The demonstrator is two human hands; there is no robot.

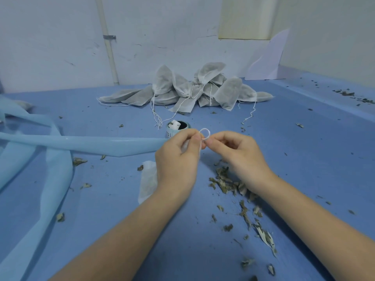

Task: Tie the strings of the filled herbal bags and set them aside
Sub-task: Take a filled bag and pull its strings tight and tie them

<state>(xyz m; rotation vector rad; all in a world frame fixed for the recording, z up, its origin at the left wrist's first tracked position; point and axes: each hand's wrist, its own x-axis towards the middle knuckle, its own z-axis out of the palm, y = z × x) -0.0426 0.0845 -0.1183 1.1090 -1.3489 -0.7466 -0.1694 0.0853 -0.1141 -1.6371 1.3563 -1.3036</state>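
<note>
Nearest the camera, a herbal bag (147, 180) lies on the bench (304, 159) under the left hand (178, 159). Its string (204, 133) is pinched by both grips, the right hand (241, 157) included; the loop could slip loose. Beyond, a pile of bags (188, 90) is seen.

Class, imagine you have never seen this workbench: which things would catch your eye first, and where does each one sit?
First, the left hand and right hand at centre, pinching a white string into a small loop. Next, the heap of filled herbal bags at the back by the wall. Then the dried leaf scraps scattered over the blue table, below the right hand.
</note>
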